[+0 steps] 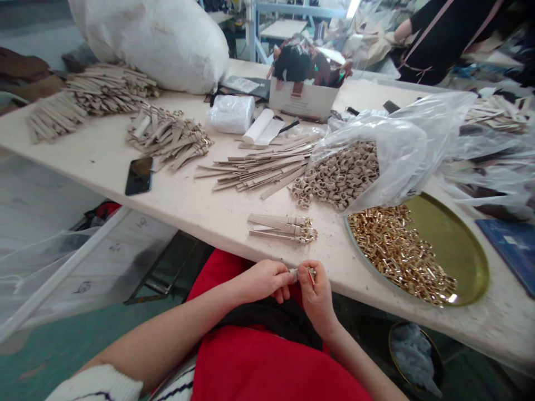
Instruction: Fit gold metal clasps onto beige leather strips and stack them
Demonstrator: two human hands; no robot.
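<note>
My left hand (pixel 273 280) is closed, its fingertips pinching a small beige strap piece (pixel 294 275), most of which the fingers hide. Right beside it, my right hand (pixel 316 292) is closed on a gold buckle (pixel 311 273). Both hands meet low, at the table's front edge over my lap. Just beyond them lies a small bundle of beige straps (pixel 278 225) with gold buckles at their right ends. Behind that bundle are loose beige strips (pixel 259 166) and a heap of small beige loops (pixel 338 175), partly under clear plastic.
A round tray (pixel 476 267) holds many gold buckles at right. Piles of straps (pixel 169 133) and a phone (pixel 139 176) lie at left. A white sack (pixel 163 42), a plastic-wrapped roll (pixel 231 113) and a box (pixel 301 97) stand behind. Another person (pixel 443 39) is across the table.
</note>
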